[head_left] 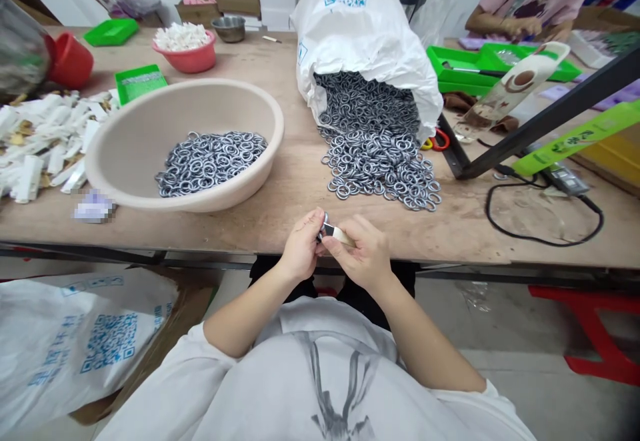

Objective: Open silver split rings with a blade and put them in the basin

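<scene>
My left hand [301, 246] pinches a small grey ring [325, 217] just over the table's front edge. In my right hand [367, 249] is a small knife [344, 235] with a pale handle, its dark blade touching or very close to the ring. The fingers hide part of both things. Beyond my hands, many similar grey rings [383, 167] spill from the mouth of a white sack [365, 34]. More rings [213, 161] lie inside a large beige basin [107, 154] to the left.
White plastic parts [37, 137] are heaped at the far left. Behind the basin stand a green tray [143, 84] and a red bowl [187, 59] of white pieces. A black metal post [540, 121] and cable [545, 237] are at right. Another person's hands [530, 27] show at the upper right.
</scene>
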Tool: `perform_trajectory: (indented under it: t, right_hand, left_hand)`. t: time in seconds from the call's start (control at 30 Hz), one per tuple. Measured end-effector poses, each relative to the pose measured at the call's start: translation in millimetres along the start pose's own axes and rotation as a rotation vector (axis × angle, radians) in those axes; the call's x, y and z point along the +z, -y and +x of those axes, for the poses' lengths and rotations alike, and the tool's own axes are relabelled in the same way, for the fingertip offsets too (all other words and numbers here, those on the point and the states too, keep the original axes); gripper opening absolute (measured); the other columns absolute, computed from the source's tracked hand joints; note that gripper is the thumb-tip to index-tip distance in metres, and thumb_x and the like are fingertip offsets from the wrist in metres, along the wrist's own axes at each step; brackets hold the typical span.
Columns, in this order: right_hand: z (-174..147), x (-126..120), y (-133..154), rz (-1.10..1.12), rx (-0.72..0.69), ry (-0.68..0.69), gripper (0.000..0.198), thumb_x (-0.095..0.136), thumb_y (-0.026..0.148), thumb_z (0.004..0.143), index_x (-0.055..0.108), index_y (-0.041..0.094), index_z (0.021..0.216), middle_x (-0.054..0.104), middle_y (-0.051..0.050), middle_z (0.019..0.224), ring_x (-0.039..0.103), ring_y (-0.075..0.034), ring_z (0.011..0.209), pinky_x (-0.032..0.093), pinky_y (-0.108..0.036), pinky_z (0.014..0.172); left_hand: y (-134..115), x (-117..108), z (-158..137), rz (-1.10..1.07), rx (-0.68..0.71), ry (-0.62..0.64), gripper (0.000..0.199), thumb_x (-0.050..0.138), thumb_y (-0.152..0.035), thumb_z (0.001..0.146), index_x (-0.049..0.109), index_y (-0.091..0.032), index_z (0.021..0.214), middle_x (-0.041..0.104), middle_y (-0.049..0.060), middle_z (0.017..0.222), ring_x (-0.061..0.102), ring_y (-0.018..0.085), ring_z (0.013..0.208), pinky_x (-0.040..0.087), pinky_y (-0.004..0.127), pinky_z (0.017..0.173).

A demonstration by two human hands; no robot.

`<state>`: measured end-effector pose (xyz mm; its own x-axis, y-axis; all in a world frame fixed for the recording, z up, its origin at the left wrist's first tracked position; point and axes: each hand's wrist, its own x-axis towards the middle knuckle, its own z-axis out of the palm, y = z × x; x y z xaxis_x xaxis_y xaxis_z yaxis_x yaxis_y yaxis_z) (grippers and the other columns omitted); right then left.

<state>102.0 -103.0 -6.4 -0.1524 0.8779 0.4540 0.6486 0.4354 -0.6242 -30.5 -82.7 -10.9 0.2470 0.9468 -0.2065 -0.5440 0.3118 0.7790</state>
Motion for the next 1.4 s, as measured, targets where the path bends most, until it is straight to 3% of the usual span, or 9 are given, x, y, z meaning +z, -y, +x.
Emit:
perform_trajectory:
  t: [0.37,0.5,0.57,0.77,0.97,1.1,1.2,1.3,1.4]
  right_hand:
    - [1.2,2.9,-5.6,0.097,0.065,0.086,0.045,0.049,0.054,0.097,0.051,0.022,0.065,0.051,0.000,0.063,0.048,-0.015,0.063,0.032,-0.030,0.061]
    - [18.6,0.0,-38.0,0.107,0.295,-0.066,0.047,0.043,0.055,0.099,0.056,0.022,0.069,0.050,0.002,0.061,0.047,-0.016,0.061,0.032,-0.029,0.060]
    - [32.7,-1.8,-50.8,-0.032,0.312,-0.090,0.036,0.050,0.051,0.098,0.063,0.021,0.081,0.061,-0.002,0.076,0.056,-0.019,0.074,0.036,-0.030,0.066]
    - [68.3,6.9,-48.0,-0.538,0.350,0.249,0.024,0.061,0.037,0.094,0.069,0.021,0.110,0.065,-0.013,0.112,0.064,-0.027,0.092,0.041,-0.034,0.075]
    - [76.1,10.3,-47.7,-0.574,0.387,0.294,0.023,0.054,0.034,0.097,0.068,0.020,0.109,0.065,-0.012,0.114,0.065,-0.027,0.095,0.043,-0.034,0.076]
    - [64.4,6.4,-46.9,-0.314,0.382,0.139,0.019,0.052,0.029,0.096,0.067,0.019,0.102,0.066,-0.012,0.109,0.062,-0.026,0.098,0.045,-0.035,0.082]
    - [46.9,11.4,-31.8,0.233,0.364,0.019,0.016,0.055,0.034,0.092,0.063,0.020,0.090,0.065,-0.006,0.091,0.060,-0.021,0.089,0.047,-0.032,0.080]
    - [28.2,23.6,-7.8,0.765,0.416,-0.019,0.026,0.064,0.048,0.086,0.059,0.022,0.085,0.061,0.001,0.077,0.057,-0.015,0.071,0.050,-0.029,0.070]
    - [15.1,33.8,10.8,1.002,0.538,-0.034,0.036,0.070,0.057,0.080,0.055,0.023,0.084,0.055,0.005,0.065,0.048,-0.010,0.050,0.045,-0.025,0.049]
  left_hand:
    - [-0.6,-2.0,-2.3,0.038,-0.006,0.036,0.051,0.075,-0.059,0.074,0.047,-0.018,0.070,0.035,-0.008,0.052,0.026,0.003,0.040,0.018,0.017,0.039]
    - [-2.7,-2.4,-10.9,0.071,-0.039,0.141,0.050,0.074,-0.055,0.077,0.045,-0.017,0.065,0.041,-0.006,0.057,0.029,0.002,0.040,0.019,0.018,0.039]
    - [-6.3,-5.7,-12.4,0.044,-0.062,0.140,0.048,0.073,-0.051,0.080,0.042,-0.017,0.064,0.040,-0.006,0.057,0.030,0.002,0.039,0.022,0.019,0.039]
    - [-17.0,-23.4,-4.6,-0.149,-0.072,0.051,0.035,0.066,-0.033,0.076,0.038,-0.018,0.059,0.043,-0.005,0.059,0.040,0.005,0.039,0.033,0.021,0.042]
    - [-23.0,-30.7,-1.3,-0.235,-0.076,0.031,0.016,0.059,-0.024,0.072,0.048,-0.016,0.063,0.058,0.001,0.070,0.043,0.006,0.040,0.037,0.020,0.041]
    - [-28.8,-28.6,2.8,-0.286,-0.192,-0.098,0.007,0.055,-0.023,0.077,0.055,-0.016,0.076,0.060,0.001,0.067,0.053,0.009,0.046,0.038,0.016,0.038]
    - [-25.7,-23.1,5.7,-0.264,-0.248,-0.194,0.013,0.061,-0.026,0.082,0.055,-0.016,0.078,0.060,0.000,0.068,0.061,0.010,0.053,0.040,0.014,0.038]
    - [-14.0,-14.2,5.5,-0.179,-0.145,-0.138,0.031,0.078,-0.037,0.077,0.056,-0.015,0.081,0.059,-0.003,0.068,0.056,0.006,0.049,0.035,0.012,0.037]
    - [-1.6,-4.9,2.7,-0.080,-0.015,-0.045,0.046,0.083,-0.051,0.070,0.054,-0.016,0.079,0.052,-0.006,0.063,0.043,0.002,0.042,0.027,0.012,0.034]
